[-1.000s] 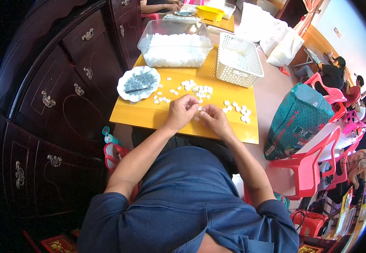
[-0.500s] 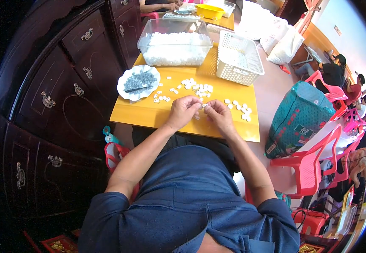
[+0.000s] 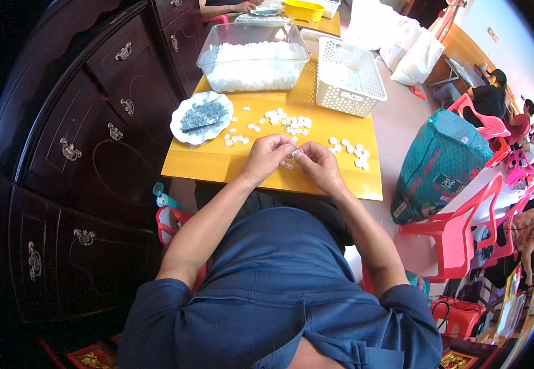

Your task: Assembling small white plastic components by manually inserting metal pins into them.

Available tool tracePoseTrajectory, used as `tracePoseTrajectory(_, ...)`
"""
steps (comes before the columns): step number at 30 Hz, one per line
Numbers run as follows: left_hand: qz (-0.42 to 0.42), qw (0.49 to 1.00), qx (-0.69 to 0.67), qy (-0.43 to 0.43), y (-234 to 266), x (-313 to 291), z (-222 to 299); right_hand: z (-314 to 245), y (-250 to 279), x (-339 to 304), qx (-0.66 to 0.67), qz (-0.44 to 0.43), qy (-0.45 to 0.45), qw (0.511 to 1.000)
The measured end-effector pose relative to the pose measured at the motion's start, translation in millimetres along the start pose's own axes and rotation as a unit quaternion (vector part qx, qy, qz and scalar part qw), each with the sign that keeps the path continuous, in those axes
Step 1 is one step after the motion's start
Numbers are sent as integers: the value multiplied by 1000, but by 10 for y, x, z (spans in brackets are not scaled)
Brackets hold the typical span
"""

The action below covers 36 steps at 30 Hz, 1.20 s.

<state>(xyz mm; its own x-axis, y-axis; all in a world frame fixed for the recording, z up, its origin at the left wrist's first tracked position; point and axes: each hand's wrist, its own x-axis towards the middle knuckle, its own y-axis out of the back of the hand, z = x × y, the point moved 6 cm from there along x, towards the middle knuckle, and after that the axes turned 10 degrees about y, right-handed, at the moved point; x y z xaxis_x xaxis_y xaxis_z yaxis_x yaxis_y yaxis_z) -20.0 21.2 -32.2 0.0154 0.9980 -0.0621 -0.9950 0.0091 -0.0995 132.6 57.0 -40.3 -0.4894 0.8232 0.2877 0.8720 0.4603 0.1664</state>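
Observation:
Over the near edge of the yellow table [image 3: 211, 161], my left hand [image 3: 268, 158] and my right hand [image 3: 321, 167] meet fingertip to fingertip. Both are closed in a pinch on a small white plastic piece [image 3: 295, 152], mostly covered by the fingers. Just beyond my hands lies a loose cluster of similar white pieces [image 3: 298, 122], some with dark holes. More white pieces [image 3: 358, 151] are spread to the right of my right hand. Left of my left hand, a white scalloped plate [image 3: 184, 134] holds many small grey-blue parts [image 3: 202, 114] and a dark thin tool [image 3: 199, 128].
At the table's far side stand a transparent bin [image 3: 255, 29] heaped with white pieces and a white perforated basket [image 3: 350, 104]. A dark cabinet [image 3: 88, 178] borders the left. To the right are a teal bag [image 3: 434, 163], pink chairs [image 3: 451, 237] and people seated farther off.
The head view has shifted slightly. My hands stay together over the table, with only small finger movement around the white piece.

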Motion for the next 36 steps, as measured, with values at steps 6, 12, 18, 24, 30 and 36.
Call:
tracePoseTrajectory(6,5,1000,19,-4,4,-4,3,-32,-12,-8,-3,1,1,1000)
tracePoseTrajectory(12,15,997,69,-33,8,11,-23,39,-14,-7,-9,1,2,1000)
tracePoseTrajectory(18,6,1000,-29,-3,1,-29,39,29,-25,3,60,8,-20,998)
tracePoseTrajectory(24,-9,1000,-25,-9,6,-10,-38,11,-1,0,134,33,-45,989)
tracePoseTrajectory(30,20,999,-19,-19,8,20,-92,1,-30,-13,144,34,-60,987)
tracePoseTrajectory(36,49,998,-12,-30,98,37,-61,71,-28,-13,159,40,-81,983)
